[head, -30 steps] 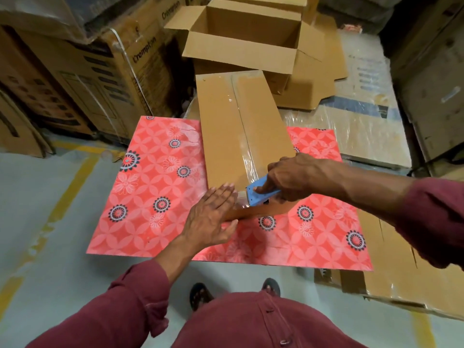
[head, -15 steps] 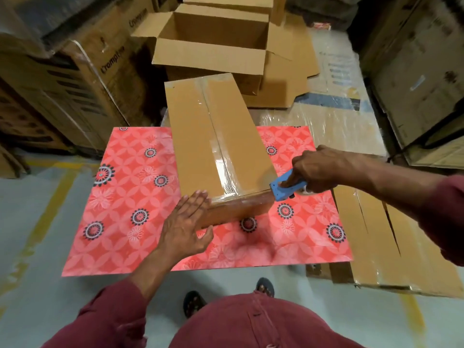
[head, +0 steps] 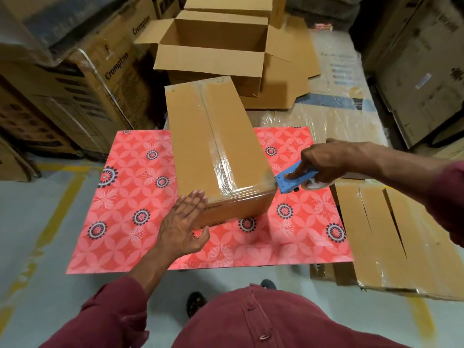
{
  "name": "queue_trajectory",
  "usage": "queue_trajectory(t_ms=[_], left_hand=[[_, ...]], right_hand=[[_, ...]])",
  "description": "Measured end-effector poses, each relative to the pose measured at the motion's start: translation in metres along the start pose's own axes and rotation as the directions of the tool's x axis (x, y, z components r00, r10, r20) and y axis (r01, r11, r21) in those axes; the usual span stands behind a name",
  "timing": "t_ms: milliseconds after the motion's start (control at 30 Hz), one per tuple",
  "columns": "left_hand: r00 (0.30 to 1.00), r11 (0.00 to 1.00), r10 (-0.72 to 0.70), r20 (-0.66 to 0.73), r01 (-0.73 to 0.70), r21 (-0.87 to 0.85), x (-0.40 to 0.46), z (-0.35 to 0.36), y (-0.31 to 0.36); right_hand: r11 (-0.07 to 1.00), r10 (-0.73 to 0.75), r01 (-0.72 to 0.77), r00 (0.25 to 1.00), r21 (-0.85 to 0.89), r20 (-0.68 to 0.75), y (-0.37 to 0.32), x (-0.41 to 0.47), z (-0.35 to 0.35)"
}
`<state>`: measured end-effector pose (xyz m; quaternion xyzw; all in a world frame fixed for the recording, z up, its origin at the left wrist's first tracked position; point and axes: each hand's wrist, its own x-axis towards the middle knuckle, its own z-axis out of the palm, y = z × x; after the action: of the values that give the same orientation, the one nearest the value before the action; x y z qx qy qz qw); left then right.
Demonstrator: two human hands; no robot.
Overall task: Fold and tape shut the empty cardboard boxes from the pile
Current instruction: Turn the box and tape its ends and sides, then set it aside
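Left hand (head: pixel 182 223) flat, fingers (head: pixel 194 200) straight, pressing near left corner of box (head: pixel 213 151). Box sits on red patterned bench (head: pixel 130 197), flaps closed, clear tape along centre seam and across near edge. Long axis runs away from me toward open box (head: pixel 213 51) behind. Right hand (head: pixel 324 162) grasps blue tape dispenser (head: pixel 293 180) at near right corner. Step, by my reckoning: finishing cross strip. Next: tear tape at corner, smooth end down side.

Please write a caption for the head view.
Left hand steadies taped box; right hand holds blue tape dispenser.
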<state>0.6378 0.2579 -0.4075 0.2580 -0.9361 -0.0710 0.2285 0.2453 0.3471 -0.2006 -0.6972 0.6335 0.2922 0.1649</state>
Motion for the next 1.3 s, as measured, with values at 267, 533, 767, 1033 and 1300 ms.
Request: queue_trajectory(t_ms=[267,533,767,1033,1300], left_hand=[[0.996,0.996,-0.071,0.059,0.068,0.054,0.006,-0.008,0.011],[0.986,0.992,0.125,0.107,-0.128,0.022,0.095,0.005,0.09],[0.957,0.988,0.153,0.246,-0.156,-0.007,0.114,0.052,0.108],[0.959,0.991,0.131,0.251,-0.123,-0.049,0.112,0.056,0.108],[0.958,0.996,0.073,0.277,-0.056,-0.071,0.117,0.048,0.116]], right_hand=[[1.0,0.014,-0.014,1.0,0.006,-0.001,0.012,0.016,0.019],[0.999,-0.036,0.037,0.999,0.022,-0.035,0.021,0.023,0.03],[0.995,-0.048,0.056,0.994,0.084,-0.098,0.029,0.018,0.047],[0.993,-0.045,0.054,0.995,0.105,-0.084,0.05,0.011,0.062],[0.997,-0.055,0.058,0.997,0.059,-0.048,0.032,0.017,0.058]])
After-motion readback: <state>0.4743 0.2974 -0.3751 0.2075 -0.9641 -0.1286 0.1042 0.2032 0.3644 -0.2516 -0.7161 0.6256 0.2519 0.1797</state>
